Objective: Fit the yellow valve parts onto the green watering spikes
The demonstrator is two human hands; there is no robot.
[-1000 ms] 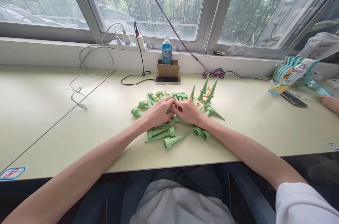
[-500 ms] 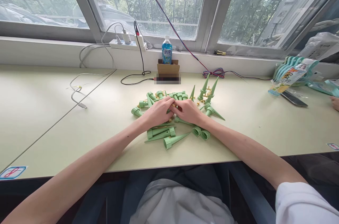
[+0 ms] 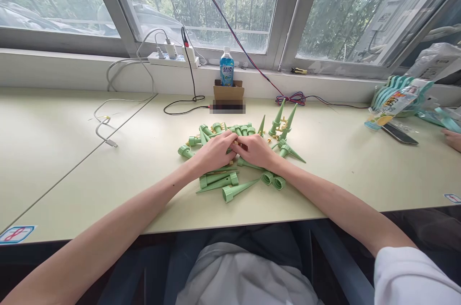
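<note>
My left hand and my right hand meet over a pile of green plastic plant watering spikes, fingers closed and fingertips together. A small yellow plastic valve peeks out between them. Some green shows beneath my left fingers, but most of what they grip is hidden. Closest to me lies a loose watering spike with its wide ribbed end to the left. Two open ribbed ends face me beside my right wrist. Beyond that hand, a pair of spikes stands point up with yellow pieces between them.
Behind the pile, a blue bottle stands by a small cardboard box. A power strip and cables run along the sill. To the right are a phone, a drink pouch and another person's hand.
My hands hold almost the same pose at the pile. At the right edge, the other person's hand has come slightly further into view.
</note>
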